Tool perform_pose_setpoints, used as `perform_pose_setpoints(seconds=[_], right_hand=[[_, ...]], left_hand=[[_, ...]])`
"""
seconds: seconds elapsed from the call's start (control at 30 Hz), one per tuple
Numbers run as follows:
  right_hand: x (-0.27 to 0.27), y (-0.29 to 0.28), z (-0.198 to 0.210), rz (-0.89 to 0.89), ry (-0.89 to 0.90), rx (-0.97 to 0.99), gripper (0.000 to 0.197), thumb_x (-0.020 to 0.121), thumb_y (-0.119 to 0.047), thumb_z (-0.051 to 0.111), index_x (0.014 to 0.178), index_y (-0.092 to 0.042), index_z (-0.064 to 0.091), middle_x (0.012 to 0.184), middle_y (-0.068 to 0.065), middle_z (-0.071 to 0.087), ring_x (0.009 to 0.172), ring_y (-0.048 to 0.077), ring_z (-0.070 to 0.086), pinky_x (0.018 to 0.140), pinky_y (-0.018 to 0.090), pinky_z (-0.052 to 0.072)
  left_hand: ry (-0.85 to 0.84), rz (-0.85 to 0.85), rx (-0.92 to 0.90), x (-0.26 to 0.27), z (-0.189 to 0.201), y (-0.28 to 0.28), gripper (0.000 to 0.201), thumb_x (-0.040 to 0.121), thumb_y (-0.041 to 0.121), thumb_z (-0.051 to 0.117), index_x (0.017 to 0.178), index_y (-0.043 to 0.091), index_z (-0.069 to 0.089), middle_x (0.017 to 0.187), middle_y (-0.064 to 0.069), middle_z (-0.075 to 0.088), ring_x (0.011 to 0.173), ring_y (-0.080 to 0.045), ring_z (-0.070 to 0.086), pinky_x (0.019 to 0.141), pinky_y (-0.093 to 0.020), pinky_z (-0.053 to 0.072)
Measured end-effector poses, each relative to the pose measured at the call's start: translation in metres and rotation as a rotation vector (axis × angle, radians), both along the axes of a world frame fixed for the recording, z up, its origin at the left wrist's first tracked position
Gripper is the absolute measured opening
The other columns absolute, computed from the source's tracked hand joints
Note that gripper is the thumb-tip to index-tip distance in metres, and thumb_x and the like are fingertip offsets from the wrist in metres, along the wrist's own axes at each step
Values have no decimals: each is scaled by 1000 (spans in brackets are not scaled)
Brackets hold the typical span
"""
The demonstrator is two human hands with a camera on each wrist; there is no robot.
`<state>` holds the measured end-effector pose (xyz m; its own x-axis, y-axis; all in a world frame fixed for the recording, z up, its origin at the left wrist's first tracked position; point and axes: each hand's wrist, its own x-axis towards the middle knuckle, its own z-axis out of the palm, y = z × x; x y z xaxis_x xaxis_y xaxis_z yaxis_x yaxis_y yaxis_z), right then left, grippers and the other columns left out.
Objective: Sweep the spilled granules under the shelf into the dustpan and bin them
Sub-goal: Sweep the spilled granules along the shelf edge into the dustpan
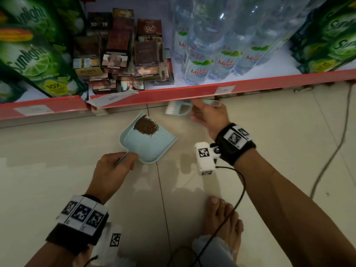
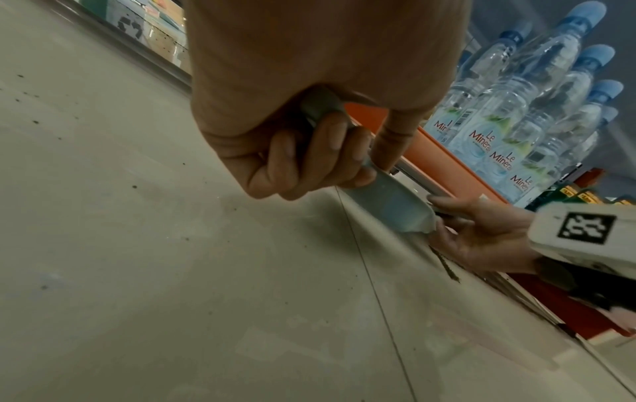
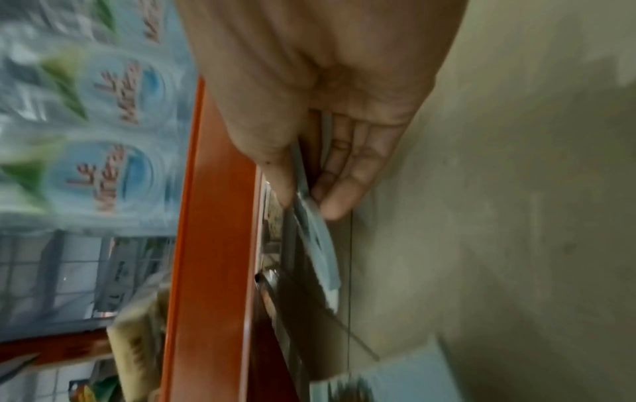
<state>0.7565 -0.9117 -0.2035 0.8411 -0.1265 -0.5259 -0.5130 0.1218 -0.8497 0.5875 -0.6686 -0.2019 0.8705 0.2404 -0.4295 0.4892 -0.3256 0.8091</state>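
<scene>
A pale blue dustpan (image 1: 154,145) lies on the tiled floor with a heap of brown granules (image 1: 146,125) in its far corner. My left hand (image 1: 113,167) grips the dustpan's handle (image 2: 323,108), fingers curled round it. My right hand (image 1: 208,114) pinches a small pale blue hand brush (image 1: 179,108) just below the red shelf edge (image 1: 173,93), its white bristles pointing left. In the right wrist view the brush (image 3: 320,236) sits between thumb and fingers beside the shelf edge (image 3: 213,217), and the dustpan's corner (image 3: 395,378) shows below.
The low shelf holds water bottles (image 1: 212,60), stacked cigarette packs (image 1: 123,54) and green detergent pouches (image 1: 38,60). My bare foot (image 1: 221,218) is on the tiles near a black cable (image 1: 238,201). A grey cord (image 1: 335,147) runs along the floor at the right.
</scene>
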Motion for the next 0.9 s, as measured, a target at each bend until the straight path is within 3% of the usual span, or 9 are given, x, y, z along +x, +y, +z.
perform_pose_setpoints(seconds=[0.1, 0.2, 0.3, 0.4, 0.5, 0.6, 0.67, 0.77, 0.9], right_hand=[[8, 31, -3, 107, 21, 86, 16, 76, -6, 82, 88, -6, 72, 80, 12, 77, 63, 18, 73, 58, 26, 58], [17, 45, -8, 83, -19, -49, 32, 69, -8, 88, 95, -6, 68, 82, 15, 76, 66, 25, 75, 60, 34, 61], [31, 30, -12, 44, -63, -160, 42, 77, -16, 82, 113, -10, 60, 101, 17, 74, 82, 32, 74, 72, 47, 62], [44, -16, -14, -32, -38, -287, 41, 81, -19, 76, 117, -13, 58, 117, 15, 69, 97, 29, 71, 81, 40, 61], [44, -71, -12, -181, 100, -364, 49, 75, -16, 78, 118, 0, 59, 108, 17, 70, 85, 24, 73, 69, 35, 64], [32, -105, -4, -364, 118, -330, 41, 62, -15, 90, 88, -3, 61, 88, 18, 74, 75, 29, 75, 69, 44, 63], [21, -116, 3, -378, 74, -195, 48, 63, -9, 89, 100, 2, 60, 86, 20, 75, 69, 28, 75, 65, 39, 63], [4, -125, 11, -220, 11, -97, 40, 73, -7, 83, 107, 6, 66, 87, 17, 76, 62, 22, 73, 60, 30, 59], [-1, -123, 14, 197, -19, -254, 26, 78, -9, 82, 99, 3, 73, 89, 16, 76, 67, 22, 71, 64, 34, 61]], left_hand=[[-1, 9, 0, 0, 0, 0, 46, 72, 53, 58, 57, 10, 53, 49, 3, 42, 50, -13, 38, 57, -31, 32], [5, 15, -6, -1, 1, -2, 47, 71, 54, 57, 57, 10, 53, 48, 4, 41, 50, -14, 37, 58, -32, 31], [5, 3, -2, 0, 3, -7, 46, 72, 54, 56, 57, 10, 53, 47, 5, 40, 48, -13, 36, 57, -31, 31], [-2, 3, -2, 4, 5, -13, 46, 70, 53, 56, 57, 9, 53, 47, 6, 40, 47, -11, 36, 56, -30, 30], [-6, -10, -5, 9, 8, -20, 46, 70, 53, 57, 56, 10, 53, 47, 5, 40, 48, -12, 37, 57, -30, 31], [-18, -38, -15, 14, 11, -31, 45, 70, 53, 57, 54, 12, 52, 47, 6, 40, 48, -14, 36, 57, -31, 30], [-34, -61, -7, 17, 13, -39, 43, 73, 50, 58, 53, 12, 52, 47, 6, 40, 49, -13, 37, 58, -31, 31], [-46, -99, -4, 21, 16, -51, 43, 74, 51, 58, 52, 14, 52, 47, 8, 41, 49, -11, 38, 59, -31, 32], [-34, -121, -9, 26, 18, -66, 46, 70, 56, 58, 52, 14, 54, 47, 6, 42, 49, -10, 40, 58, -29, 32]])
